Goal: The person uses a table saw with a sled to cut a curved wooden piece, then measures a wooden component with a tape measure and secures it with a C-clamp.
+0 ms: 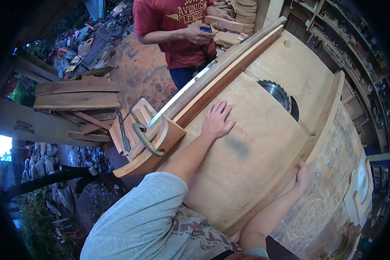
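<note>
Fingers of the left hand (218,123) lay spread, gripping nothing, on the broad pale plywood panel (242,173) beside the scratched tabletop (329,177); those of the right hand (304,175), partly hidden, curled at its brown wooden rail (312,149), grip unclear. Slipping toward the toothed steel blade (276,92) could cut them; its underside was hidden.

Close fisheye view from the head, downward over both hands (216,121)
</note>
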The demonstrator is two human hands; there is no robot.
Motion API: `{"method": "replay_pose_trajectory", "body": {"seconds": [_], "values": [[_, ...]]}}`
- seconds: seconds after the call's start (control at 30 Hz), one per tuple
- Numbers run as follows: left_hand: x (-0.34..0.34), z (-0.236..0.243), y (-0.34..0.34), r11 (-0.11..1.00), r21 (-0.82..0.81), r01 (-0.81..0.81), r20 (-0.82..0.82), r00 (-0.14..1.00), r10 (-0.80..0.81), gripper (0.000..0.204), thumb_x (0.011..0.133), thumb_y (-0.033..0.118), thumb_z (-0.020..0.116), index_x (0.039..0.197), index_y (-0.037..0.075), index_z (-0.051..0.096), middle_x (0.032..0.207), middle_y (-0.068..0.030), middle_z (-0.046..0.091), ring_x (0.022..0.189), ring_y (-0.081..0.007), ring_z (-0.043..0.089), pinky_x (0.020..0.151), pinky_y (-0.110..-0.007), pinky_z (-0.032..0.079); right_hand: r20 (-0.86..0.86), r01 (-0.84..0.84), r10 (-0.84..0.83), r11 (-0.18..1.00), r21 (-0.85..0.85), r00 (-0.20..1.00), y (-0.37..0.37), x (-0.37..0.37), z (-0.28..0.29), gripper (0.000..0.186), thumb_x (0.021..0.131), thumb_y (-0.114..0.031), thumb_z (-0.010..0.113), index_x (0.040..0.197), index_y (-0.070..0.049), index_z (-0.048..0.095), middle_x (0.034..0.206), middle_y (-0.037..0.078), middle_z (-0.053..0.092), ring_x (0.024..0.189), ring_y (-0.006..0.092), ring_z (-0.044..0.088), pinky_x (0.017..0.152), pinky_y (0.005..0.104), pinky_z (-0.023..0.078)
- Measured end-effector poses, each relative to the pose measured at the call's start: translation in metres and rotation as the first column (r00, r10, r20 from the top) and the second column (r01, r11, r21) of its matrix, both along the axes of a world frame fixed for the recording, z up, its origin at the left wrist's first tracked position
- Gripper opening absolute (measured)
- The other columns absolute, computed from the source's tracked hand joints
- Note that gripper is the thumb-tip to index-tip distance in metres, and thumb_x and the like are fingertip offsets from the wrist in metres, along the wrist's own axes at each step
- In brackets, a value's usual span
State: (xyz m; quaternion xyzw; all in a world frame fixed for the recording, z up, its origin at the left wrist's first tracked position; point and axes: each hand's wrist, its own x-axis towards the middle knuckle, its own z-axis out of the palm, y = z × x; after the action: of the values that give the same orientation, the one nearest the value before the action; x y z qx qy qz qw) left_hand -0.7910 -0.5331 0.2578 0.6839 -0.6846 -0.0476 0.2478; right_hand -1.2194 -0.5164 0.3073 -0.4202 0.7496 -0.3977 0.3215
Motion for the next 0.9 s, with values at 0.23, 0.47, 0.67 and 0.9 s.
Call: {"method": "replay_pose_trajectory", "body": {"seconds": [0.23, 0.47, 0.67, 0.9], "values": [[0.000, 0.001, 0.000, 1.000, 0.003, -0.001, 0.000, 1.000, 0.001, 0.065, 0.089, 0.049, 0.066, 0.140, 0.011, 0.058, 0.152, -0.0160, 0.048, 0.145, -0.0322, 0.040, 0.121, -0.050, 0.029, -0.012, -0.014, 0.014, 1.000, -0.007, 1.000, -0.002, -0.008, -0.010, 0.089, 0.074, -0.002, 0.060, 0.158, -0.002, 0.033, 0.157, 0.019, 0.043, 0.141, 0.0319, 0.045, 0.116, 0.0382, 0.036], [-0.001, 0.002, 0.001, 1.000, 0.001, -0.006, 0.003, 1.000, 0.006, 0.064, 0.089, 0.048, 0.066, 0.140, 0.011, 0.058, 0.152, -0.0165, 0.048, 0.144, -0.0325, 0.041, 0.121, -0.051, 0.030, -0.055, -0.021, 0.021, 1.000, -0.016, 0.998, 0.001, -0.005, -0.005, 0.096, 0.073, -0.009, 0.067, 0.160, 0.000, 0.028, 0.154, 0.025, 0.045, 0.139, 0.0348, 0.047, 0.114, 0.0381, 0.037], [0.000, 0.002, 0.001, 1.000, 0.012, 0.000, -0.012, 1.000, 0.000, 0.064, 0.089, 0.048, 0.066, 0.140, 0.011, 0.058, 0.153, -0.0162, 0.048, 0.144, -0.0325, 0.040, 0.121, -0.051, 0.029, -0.088, -0.029, 0.029, 1.000, 0.004, 0.996, 0.001, -0.002, 0.000, 0.089, 0.076, -0.003, 0.062, 0.159, -0.002, 0.031, 0.155, 0.021, 0.044, 0.141, 0.0331, 0.044, 0.118, 0.0383, 0.033], [0.000, 0.000, 0.001, 1.000, 0.000, -0.007, -0.024, 1.000, 0.007, 0.064, 0.088, 0.048, 0.067, 0.140, 0.012, 0.058, 0.152, -0.0161, 0.048, 0.144, -0.0324, 0.040, 0.121, -0.051, 0.029, -0.032, -0.020, 0.021, 1.000, 0.012, 0.999, 0.000, -0.004, -0.003, 0.089, 0.076, -0.003, 0.062, 0.159, -0.003, 0.031, 0.156, 0.021, 0.043, 0.142, 0.0335, 0.043, 0.118, 0.0385, 0.032]]}}
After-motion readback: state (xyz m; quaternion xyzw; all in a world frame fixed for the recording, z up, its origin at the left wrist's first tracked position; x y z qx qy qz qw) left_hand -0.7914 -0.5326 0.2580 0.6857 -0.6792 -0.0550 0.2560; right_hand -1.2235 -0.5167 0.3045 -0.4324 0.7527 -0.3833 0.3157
